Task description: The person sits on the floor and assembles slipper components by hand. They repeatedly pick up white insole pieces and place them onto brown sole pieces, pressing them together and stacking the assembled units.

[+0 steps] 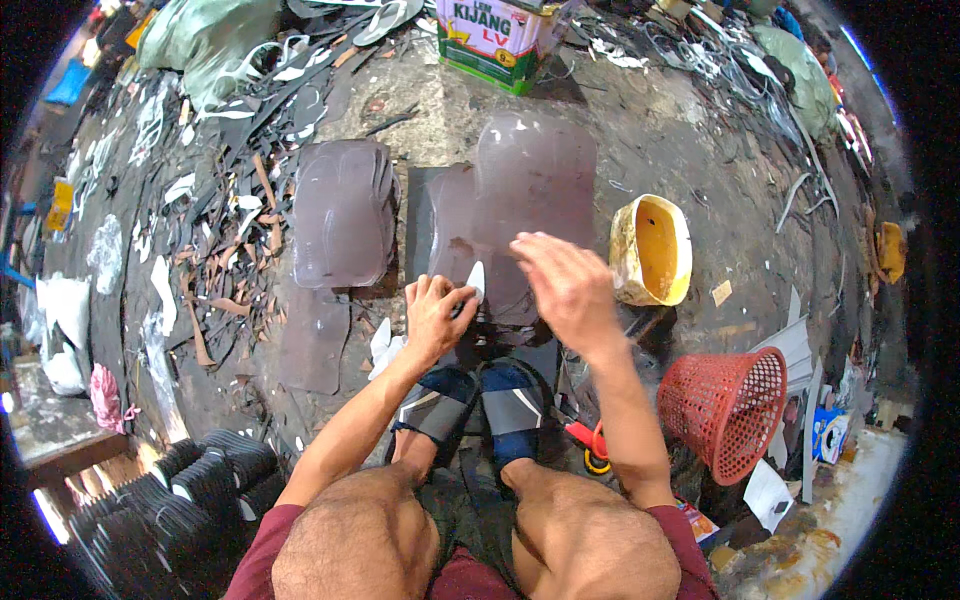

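My left hand [438,318] is closed, its fingers curled and the thumb and forefinger pinching a small white pointed piece [477,279]. That piece stands out over the brown sheets [535,180], which lie overlapped in front of my feet. My right hand [568,290], slightly blurred, hovers over the right edge of those sheets. Its fingers are stretched out and no object shows in them. To its right is a yellow-white tub [682,260] with yellowish stuff inside. Beyond my left hand lies a stack of brown sheets [343,215] with curved outlines cut or marked in them.
A red perforated basket [720,415] lies tilted at the right. Red-handled scissors [582,434] are beside my right foot. A printed tin [490,45] stands at the far side. Scraps [230,240] litter the left floor, and black ridged soles [180,500] are piled at lower left.
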A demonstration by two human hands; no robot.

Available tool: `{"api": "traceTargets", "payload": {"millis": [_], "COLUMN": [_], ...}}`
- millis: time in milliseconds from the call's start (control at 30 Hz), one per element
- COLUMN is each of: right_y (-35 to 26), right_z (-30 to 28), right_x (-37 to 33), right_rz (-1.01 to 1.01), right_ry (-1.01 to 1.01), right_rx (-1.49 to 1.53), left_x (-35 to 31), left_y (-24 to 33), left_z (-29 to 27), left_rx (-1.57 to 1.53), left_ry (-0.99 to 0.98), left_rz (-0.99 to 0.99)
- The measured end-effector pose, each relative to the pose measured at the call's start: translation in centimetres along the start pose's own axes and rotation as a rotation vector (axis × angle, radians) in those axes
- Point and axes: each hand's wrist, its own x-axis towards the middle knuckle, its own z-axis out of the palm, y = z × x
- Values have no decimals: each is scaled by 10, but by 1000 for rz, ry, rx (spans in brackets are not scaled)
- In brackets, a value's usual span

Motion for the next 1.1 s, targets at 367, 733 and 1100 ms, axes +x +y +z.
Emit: {"api": "traceTargets", "payload": {"millis": [367, 733, 1100], "right_y": [-4, -12, -14], "right_z": [105, 95, 96], "right_x": [-60, -51, -52], "right_rz": [160, 211, 195], "right_ry": [-152, -246, -272], "right_rx": [32, 20, -8], "left_x": [-9, -15, -18], "left_y": [-14, -15, -18], "left_z": [-8, -1, 2], "left_rx": [-39, -62, -115], "left_ry": [-136, -109, -107], "left_rz": [77, 15, -13]}}
